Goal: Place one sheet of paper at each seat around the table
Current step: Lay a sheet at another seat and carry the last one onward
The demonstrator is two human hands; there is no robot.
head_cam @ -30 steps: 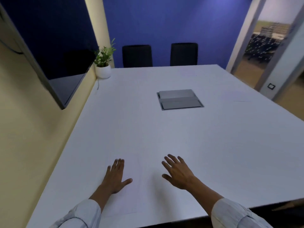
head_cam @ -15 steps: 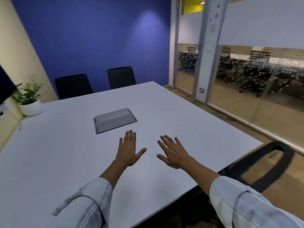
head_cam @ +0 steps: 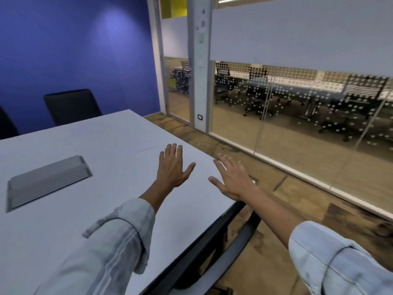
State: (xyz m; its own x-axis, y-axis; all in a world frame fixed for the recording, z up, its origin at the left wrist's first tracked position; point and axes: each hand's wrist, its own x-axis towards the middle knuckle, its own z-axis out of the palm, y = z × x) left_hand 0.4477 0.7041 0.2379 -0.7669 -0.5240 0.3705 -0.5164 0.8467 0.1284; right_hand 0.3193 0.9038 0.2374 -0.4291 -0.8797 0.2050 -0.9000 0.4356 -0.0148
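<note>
A large white table (head_cam: 63,209) fills the left of the view. My left hand (head_cam: 173,167) hovers flat over its right part, fingers straight and spread, holding nothing. My right hand (head_cam: 231,178) is stretched out beside it over the table's right edge, fingers also straight and empty. A faint outline of a white sheet of paper (head_cam: 146,143) lies on the table just beyond my left hand, near the right edge. A black chair (head_cam: 72,106) stands at the far side, and a second dark chair back (head_cam: 6,124) shows at the left border.
A grey cable hatch (head_cam: 46,182) is set into the table's middle. A black chair frame (head_cam: 212,241) sits under the table's near right edge. To the right runs a glass wall (head_cam: 297,103) with a door post (head_cam: 198,81); wood-look floor lies between.
My view has swung right, from the wall and plant toward the glass wall. Both hands have moved with it, from the near left part of the table to its right edge, still flat and empty.
</note>
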